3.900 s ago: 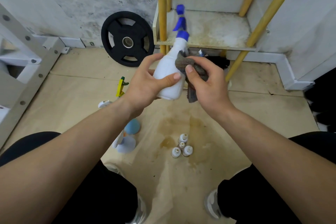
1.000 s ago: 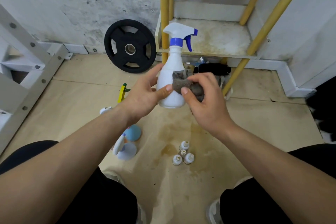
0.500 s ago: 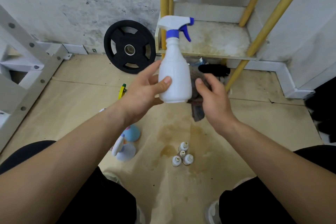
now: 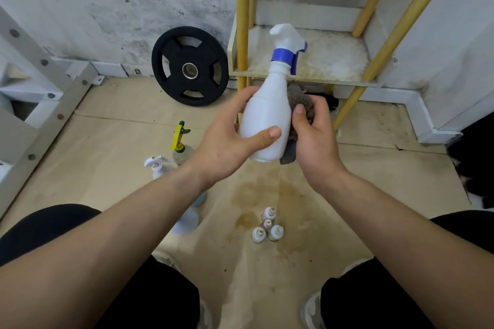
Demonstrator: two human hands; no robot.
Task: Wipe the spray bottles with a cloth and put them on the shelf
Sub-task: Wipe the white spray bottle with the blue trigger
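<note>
My left hand grips the lower body of a white spray bottle with a blue collar and trigger, tilted with its head leaning up and right. Against the bottle's right side my right hand holds a crumpled grey cloth. Behind the bottle stands the shelf, a stained white board on yellow posts, with nothing on it. On the floor to the left stand a clear spray bottle with a yellow and green trigger and a white-headed spray bottle, partly hidden by my left forearm.
A black weight plate leans on the wall left of the shelf. Several small white bottles stand on the stained floor between my knees. A white perforated metal frame runs along the left. A dark object lies under the shelf.
The bottle has tilted so its head leans right, and my right hand has brought the cloth back up against the bottle's right side after it hung lower.
</note>
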